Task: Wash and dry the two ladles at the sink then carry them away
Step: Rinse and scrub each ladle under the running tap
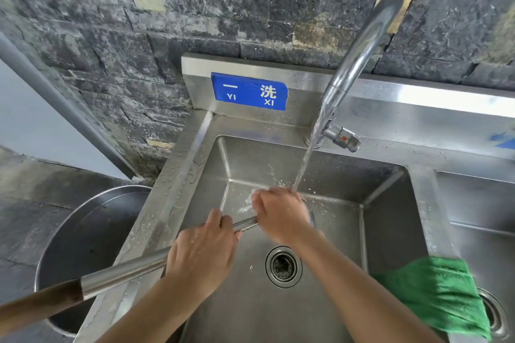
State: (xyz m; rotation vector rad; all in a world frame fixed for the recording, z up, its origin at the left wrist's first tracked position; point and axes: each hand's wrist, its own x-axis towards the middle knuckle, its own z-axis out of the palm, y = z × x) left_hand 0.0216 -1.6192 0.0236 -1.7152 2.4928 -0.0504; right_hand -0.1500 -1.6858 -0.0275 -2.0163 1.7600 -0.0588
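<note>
One ladle with a long steel shaft and a dark wooden handle end lies slanted across the left rim of the steel sink. My left hand grips the shaft over the basin. My right hand covers the ladle's bowl, of which only a sliver shows at the hand's right side. Water runs from the curved tap onto my right hand and splashes. A second ladle is not visible.
A green cloth hangs over the divider between this basin and a second basin on the right. A large steel pot stands on the floor left of the sink. The drain lies below my right forearm. Stone wall behind.
</note>
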